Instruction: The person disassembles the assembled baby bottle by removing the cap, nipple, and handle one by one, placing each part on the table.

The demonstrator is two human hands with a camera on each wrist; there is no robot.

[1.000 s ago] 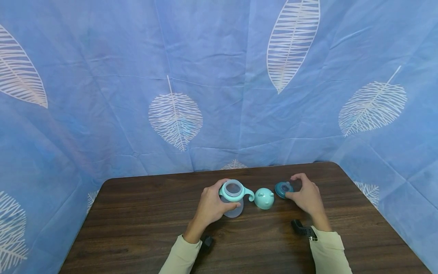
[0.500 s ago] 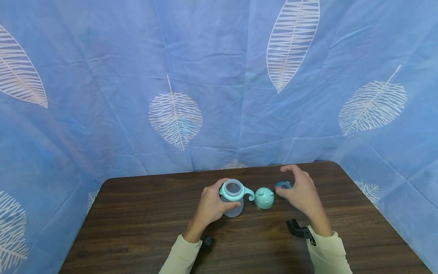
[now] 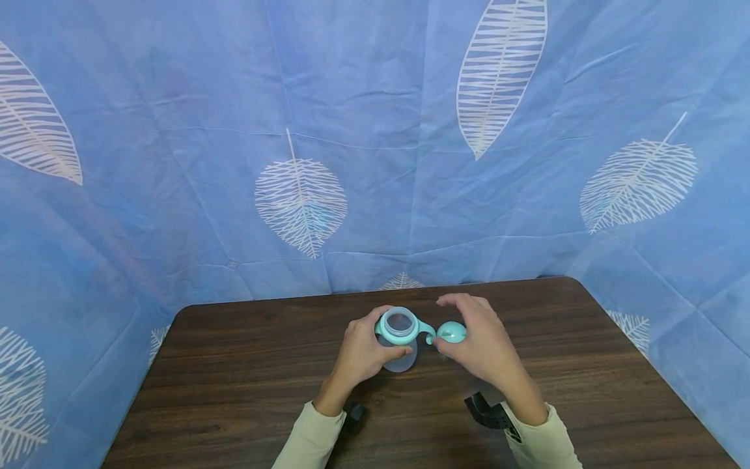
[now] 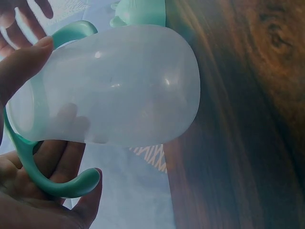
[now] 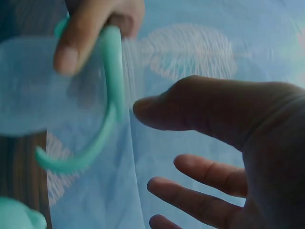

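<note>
My left hand (image 3: 363, 348) grips a translucent baby bottle (image 4: 114, 86) around its neck, below the open mouth, in the head view. A mint handle ring (image 3: 420, 331) with two curved handles encircles the neck, and the bottle stands upright on the table. My right hand (image 3: 483, 342) is beside the bottle, fingers spread and thumb near the right handle; the right wrist view shows nothing between its fingers. Partly behind this hand sits a mint dome cap (image 3: 451, 332) with small ears, also at the lower left of the right wrist view. The blue-teal nipple collar is out of sight.
A dark wood-grain table (image 3: 263, 384) carries everything. Behind it hangs a blue cloth (image 3: 375, 182) with white leaf prints. Black straps circle both wrists, the right strap (image 3: 489, 413) jutting out toward the middle of the table.
My right hand has moved left from the nipple collar, across the dome cap, toward the bottle. The collar has passed out of sight. My left hand and the bottle have stayed still.
</note>
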